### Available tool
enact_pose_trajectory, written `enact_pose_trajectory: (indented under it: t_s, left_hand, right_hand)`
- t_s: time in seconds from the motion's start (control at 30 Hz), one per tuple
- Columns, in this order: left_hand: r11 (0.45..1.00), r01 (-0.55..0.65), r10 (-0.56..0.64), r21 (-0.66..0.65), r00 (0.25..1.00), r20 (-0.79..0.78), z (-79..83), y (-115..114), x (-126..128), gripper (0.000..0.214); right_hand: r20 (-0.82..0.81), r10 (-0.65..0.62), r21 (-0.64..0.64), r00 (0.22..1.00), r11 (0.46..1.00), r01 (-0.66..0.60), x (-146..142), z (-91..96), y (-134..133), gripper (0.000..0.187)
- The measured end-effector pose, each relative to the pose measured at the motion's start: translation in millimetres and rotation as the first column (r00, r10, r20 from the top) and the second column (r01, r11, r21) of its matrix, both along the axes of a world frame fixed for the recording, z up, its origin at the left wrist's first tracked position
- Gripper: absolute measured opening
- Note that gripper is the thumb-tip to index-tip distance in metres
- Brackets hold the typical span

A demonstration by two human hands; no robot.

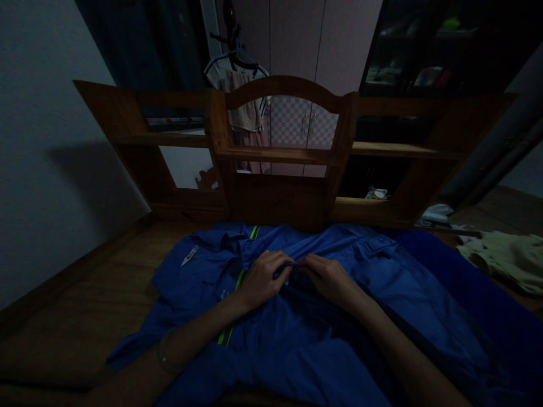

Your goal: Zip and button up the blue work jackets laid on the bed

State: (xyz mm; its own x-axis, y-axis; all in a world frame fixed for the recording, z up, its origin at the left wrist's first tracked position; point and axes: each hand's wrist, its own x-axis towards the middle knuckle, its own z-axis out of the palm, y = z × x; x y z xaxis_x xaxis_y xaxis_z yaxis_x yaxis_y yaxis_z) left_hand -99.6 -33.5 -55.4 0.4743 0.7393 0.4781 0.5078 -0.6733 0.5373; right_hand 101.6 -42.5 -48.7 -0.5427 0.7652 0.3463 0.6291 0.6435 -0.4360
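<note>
A blue work shirt [382,294] with neon green trim lies spread on the wooden surface in front of me. My left hand [265,277] and my right hand [328,278] meet at the middle of the shirt's front, near the collar. Both have their fingers curled and pinching the fabric at the placket, fingertips almost touching. A thin bracelet sits on my left wrist. The room is dim, so what lies between the fingertips is hard to make out.
A wooden headboard with shelves [280,152] stands just beyond the shirt. A pale green garment [504,254] lies at the right. A grey wall [46,169] is on the left; clothes hang on a hanger [244,96] behind the headboard.
</note>
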Motion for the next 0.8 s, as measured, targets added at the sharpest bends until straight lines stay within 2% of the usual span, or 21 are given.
enact_pose_trajectory:
  t_s: [0.17,0.33,0.8]
  left_hand:
    - [0.999,0.036,-0.036,-0.016,0.999,-0.029,-2.8,-0.2,-1.4,0.019]
    - [0.996,0.073,-0.074,-0.055,0.997,-0.027,-7.4,3.9,-2.9,0.020]
    - [0.985,0.065,-0.062,-0.162,0.998,0.028,-6.8,4.0,-2.6,0.018]
  right_hand:
    - [-0.002,-0.007,-0.003,1.000,1.000,0.007,3.0,-2.3,3.9,0.019]
    - [0.017,-0.088,-0.025,0.996,0.996,0.088,7.1,-0.4,6.0,0.007]
    - [0.049,-0.098,-0.097,0.994,0.990,0.103,7.2,6.6,1.2,0.014]
